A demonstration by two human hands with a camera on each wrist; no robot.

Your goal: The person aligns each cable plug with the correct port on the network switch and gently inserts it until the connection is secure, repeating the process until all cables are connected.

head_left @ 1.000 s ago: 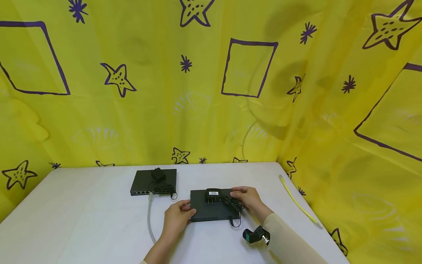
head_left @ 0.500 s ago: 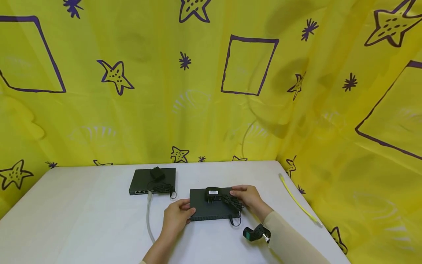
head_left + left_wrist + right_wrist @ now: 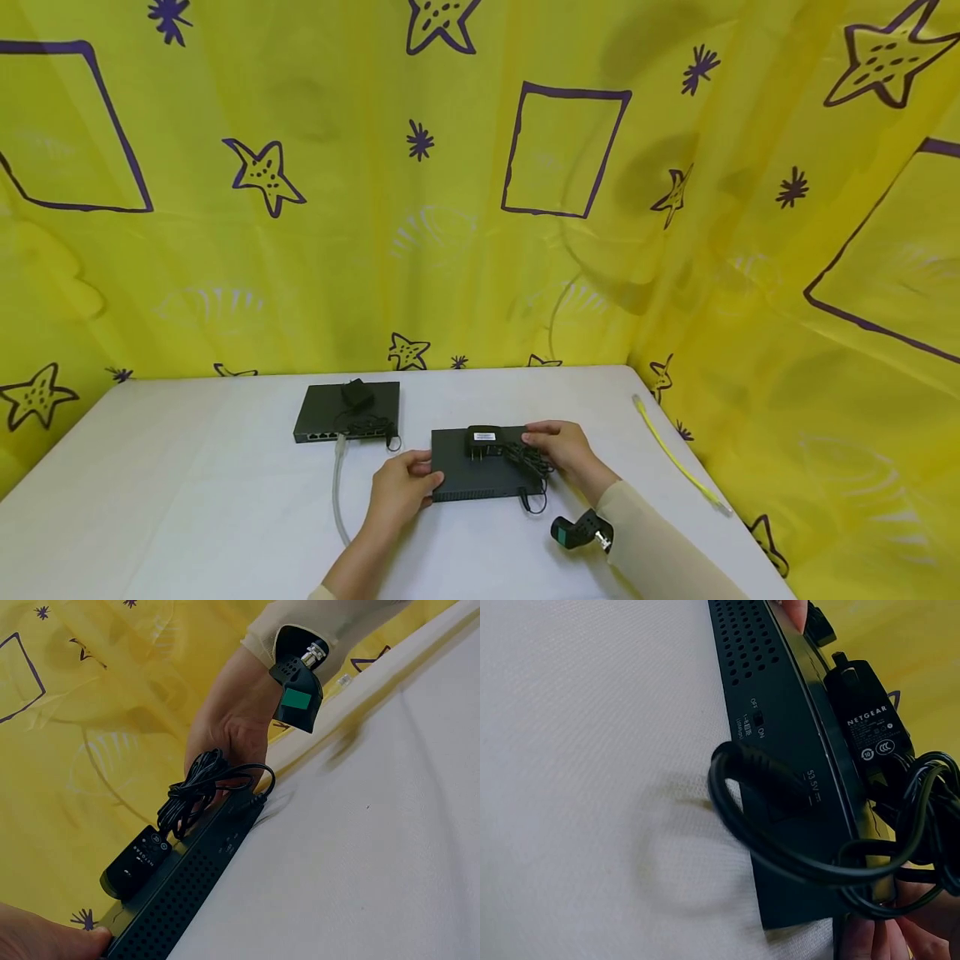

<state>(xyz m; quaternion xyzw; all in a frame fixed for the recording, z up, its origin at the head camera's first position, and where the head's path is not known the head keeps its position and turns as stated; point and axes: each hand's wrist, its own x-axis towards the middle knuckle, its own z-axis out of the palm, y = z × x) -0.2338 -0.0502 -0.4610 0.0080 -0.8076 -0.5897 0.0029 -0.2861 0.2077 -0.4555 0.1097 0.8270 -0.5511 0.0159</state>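
Between both hands is a flat black network switch (image 3: pixel 457 475), low over or on the white table; which of the two I cannot tell. My left hand (image 3: pixel 396 492) grips its left edge, thumb on top. At the far right corner my right hand (image 3: pixel 564 452) holds it, the lower fingers partly hidden. On top lie a black NETGEAR power adapter (image 3: pixel 482 440), prongs toward me, and its bundled cord (image 3: pixel 529 460). In the right wrist view, the cord's round plug (image 3: pixel 776 780) sits in the socket marked 53.5V, near a small OFF/ON slider (image 3: pixel 758 718).
Farther left sits a second black switch (image 3: pixel 321 407) with an adapter and cord on it. A grey network cable (image 3: pixel 337 496) runs from its front ports toward me. A short yellow cable (image 3: pixel 677 460) lies by the right table edge. Yellow curtains (image 3: pixel 352 258) border the table.
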